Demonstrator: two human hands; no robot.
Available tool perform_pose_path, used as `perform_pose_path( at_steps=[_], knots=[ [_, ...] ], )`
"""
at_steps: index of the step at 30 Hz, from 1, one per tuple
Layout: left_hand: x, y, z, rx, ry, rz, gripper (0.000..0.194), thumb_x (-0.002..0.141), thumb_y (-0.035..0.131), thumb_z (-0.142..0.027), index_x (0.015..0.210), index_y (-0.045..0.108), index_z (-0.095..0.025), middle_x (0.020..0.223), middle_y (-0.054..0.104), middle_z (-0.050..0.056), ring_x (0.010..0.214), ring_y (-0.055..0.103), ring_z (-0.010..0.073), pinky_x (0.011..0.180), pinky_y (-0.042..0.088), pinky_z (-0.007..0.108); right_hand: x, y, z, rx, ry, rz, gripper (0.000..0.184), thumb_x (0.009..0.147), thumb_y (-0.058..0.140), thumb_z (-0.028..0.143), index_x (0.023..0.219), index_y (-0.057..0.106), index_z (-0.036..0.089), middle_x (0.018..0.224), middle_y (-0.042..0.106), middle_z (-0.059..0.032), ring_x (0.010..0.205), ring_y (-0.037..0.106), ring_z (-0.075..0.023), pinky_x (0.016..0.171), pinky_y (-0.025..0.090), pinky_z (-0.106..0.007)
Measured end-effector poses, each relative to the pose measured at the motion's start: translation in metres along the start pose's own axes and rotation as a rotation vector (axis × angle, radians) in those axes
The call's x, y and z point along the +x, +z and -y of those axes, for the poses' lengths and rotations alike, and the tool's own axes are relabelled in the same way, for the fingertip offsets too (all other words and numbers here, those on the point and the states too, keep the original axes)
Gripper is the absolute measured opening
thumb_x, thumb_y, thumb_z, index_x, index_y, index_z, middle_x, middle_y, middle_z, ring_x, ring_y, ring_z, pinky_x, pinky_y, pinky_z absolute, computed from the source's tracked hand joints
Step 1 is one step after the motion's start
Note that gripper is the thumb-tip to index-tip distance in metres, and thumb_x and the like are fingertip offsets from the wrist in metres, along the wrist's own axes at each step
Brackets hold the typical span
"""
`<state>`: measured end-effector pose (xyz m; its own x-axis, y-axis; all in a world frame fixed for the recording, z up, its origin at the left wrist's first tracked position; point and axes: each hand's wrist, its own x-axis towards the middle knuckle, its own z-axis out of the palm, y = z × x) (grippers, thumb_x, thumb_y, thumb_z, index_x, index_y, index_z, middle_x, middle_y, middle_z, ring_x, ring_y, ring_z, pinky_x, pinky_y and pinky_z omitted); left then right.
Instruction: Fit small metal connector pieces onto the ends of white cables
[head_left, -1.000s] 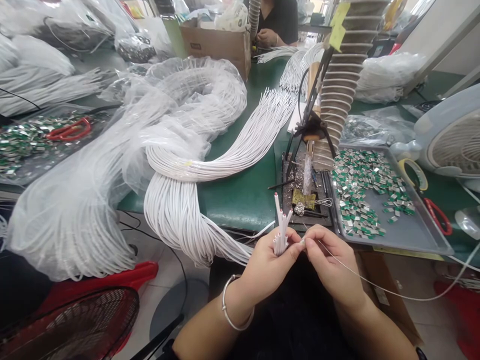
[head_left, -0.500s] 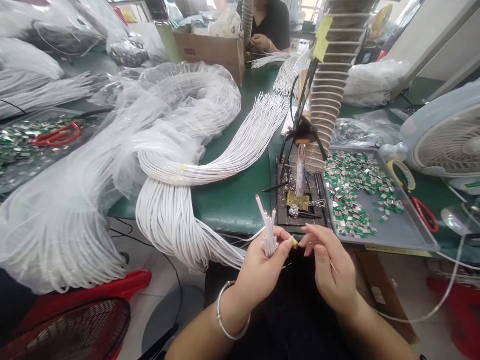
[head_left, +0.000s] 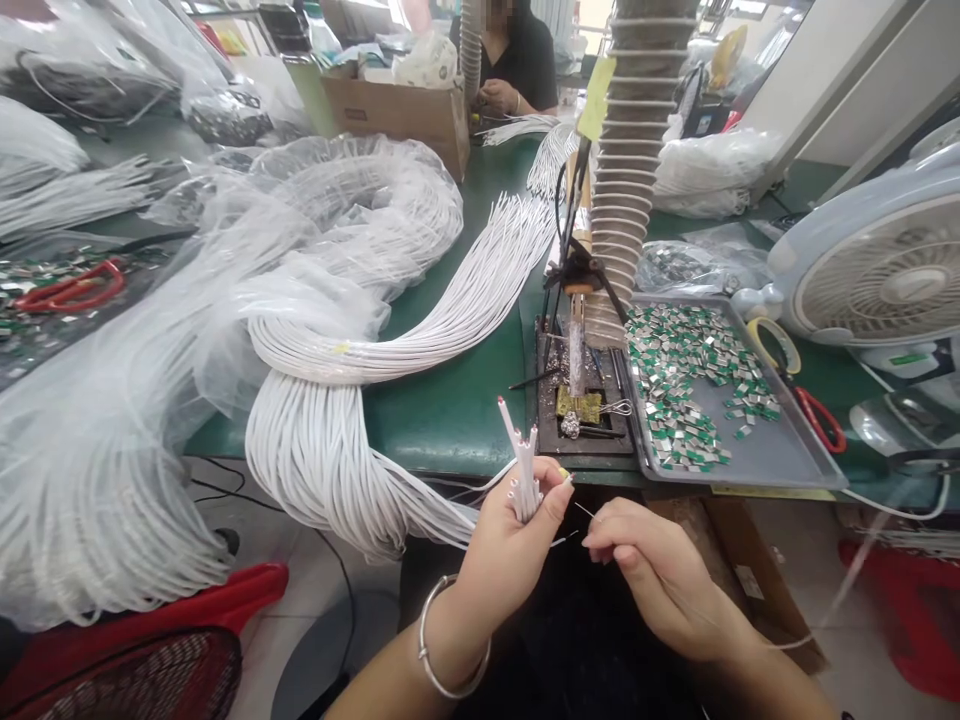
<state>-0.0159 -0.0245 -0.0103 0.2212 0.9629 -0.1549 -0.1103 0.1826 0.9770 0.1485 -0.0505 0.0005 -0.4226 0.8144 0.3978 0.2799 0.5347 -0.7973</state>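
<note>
- Gripping a small bunch of white cable ends (head_left: 526,478) in the left hand (head_left: 513,540): fingers curled firmly around the bunch, held upright with the tips pointing up and slightly apart, above the near edge of the bench.
- Right hand (head_left: 658,580) sits just right of the left, apart from it, fingers drawn together and thumb hidden behind them. A thin wire (head_left: 586,512) shows just beyond the fingertips, but can't tell if the hand has hold of it.
- Silver bangle (head_left: 450,640) on the left wrist.
- Big hank of white cable (head_left: 322,470) lies on the green workbench (head_left: 457,425) to the left of the hands, hanging over the near edge, partly inside a clear plastic bag (head_left: 142,360).
- Ahead of the hands: black soldering tray (head_left: 583,440) with a soldering iron (head_left: 576,355) upright in a stand, below a ribbed extraction hose (head_left: 626,190).
- Right of that: metal tray (head_left: 795,440) of small green-and-silver pieces, then red-handled scissors (head_left: 820,420), yellow tape roll (head_left: 772,343) and a desk fan (head_left: 877,265).
- Far end of the bench: a co-worker (head_left: 514,60) behind a cardboard box (head_left: 394,120), both hands together near white cables.
</note>
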Motion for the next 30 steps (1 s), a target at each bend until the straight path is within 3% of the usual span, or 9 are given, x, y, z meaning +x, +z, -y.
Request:
perform_pose_path(
  at_steps=[3,8,11,15,19,24,30],
  knots=[
    [0.001,0.0,0.0,-0.024,-0.048,0.003,0.023,0.085,0.057,-0.04,0.077,0.053,-0.018,0.069,0.045,-0.003,0.059,0.037,0.0101,0.056,0.032,0.024,-0.004,-0.007,-0.002,-0.053,0.037,-0.088,0.022,0.092,0.038,0.016,0.099,0.058,0.021,0.076,0.062,-0.0033,0.071,0.061,-0.0152,0.064,0.052,-0.027],
    [0.002,0.0,0.003,-0.072,-0.092,-0.011,0.023,0.084,0.059,-0.04,0.081,0.054,-0.018,0.066,0.045,-0.004,0.056,0.035,0.0086,0.053,0.029,0.023,-0.003,-0.033,-0.018,-0.623,0.103,-0.388,0.015,0.087,0.051,0.014,0.097,0.06,0.022,0.089,0.066,-0.0059,0.085,0.062,-0.0188,0.079,0.051,-0.033],
    [0.003,0.0,0.006,-0.09,-0.114,-0.016,0.023,0.084,0.06,-0.04,0.082,0.054,-0.018,0.064,0.045,-0.005,0.054,0.033,0.0078,0.053,0.028,0.023,-0.001,-0.053,-0.029,-0.793,0.165,-0.313,0.014,0.088,0.051,0.018,0.098,0.06,0.021,0.092,0.066,-0.0069,0.09,0.06,-0.021,0.081,0.05,-0.036],
    [0.004,0.0,0.007,-0.099,-0.134,-0.036,0.024,0.083,0.061,-0.041,0.081,0.055,-0.018,0.065,0.046,-0.005,0.052,0.032,0.007,0.052,0.028,0.023,0.005,-0.072,-0.034,-0.789,0.243,-0.141,0.013,0.088,0.049,0.02,0.087,0.062,0.022,0.088,0.068,-0.0051,0.085,0.061,-0.0206,0.074,0.051,-0.034],
    [0.004,0.0,0.006,-0.103,-0.152,-0.049,0.027,0.081,0.063,-0.044,0.08,0.055,-0.018,0.064,0.047,-0.005,0.05,0.033,0.0072,0.051,0.028,0.024,0.012,-0.078,-0.036,-0.78,0.352,-0.058,0.011,0.085,0.052,0.024,0.085,0.063,0.023,0.089,0.069,-0.0045,0.082,0.063,-0.0204,0.069,0.051,-0.032],
    [0.004,0.0,0.006,-0.11,-0.156,-0.05,0.027,0.081,0.062,-0.043,0.081,0.055,-0.018,0.063,0.047,-0.005,0.05,0.032,0.0072,0.05,0.026,0.023,0.012,-0.077,-0.039,-0.812,0.341,-0.066,0.014,0.086,0.05,0.025,0.085,0.063,0.022,0.085,0.068,-0.0042,0.079,0.064,-0.0195,0.068,0.05,-0.031],
    [0.005,-0.001,0.009,-0.094,-0.147,-0.042,0.026,0.082,0.061,-0.043,0.08,0.056,-0.018,0.064,0.048,-0.004,0.049,0.031,0.007,0.05,0.026,0.023,0.004,-0.072,-0.045,-0.881,0.284,-0.262,0.018,0.088,0.045,0.025,0.088,0.063,0.021,0.086,0.07,-0.0056,0.08,0.065,-0.0205,0.072,0.05,-0.033]
  ],
)
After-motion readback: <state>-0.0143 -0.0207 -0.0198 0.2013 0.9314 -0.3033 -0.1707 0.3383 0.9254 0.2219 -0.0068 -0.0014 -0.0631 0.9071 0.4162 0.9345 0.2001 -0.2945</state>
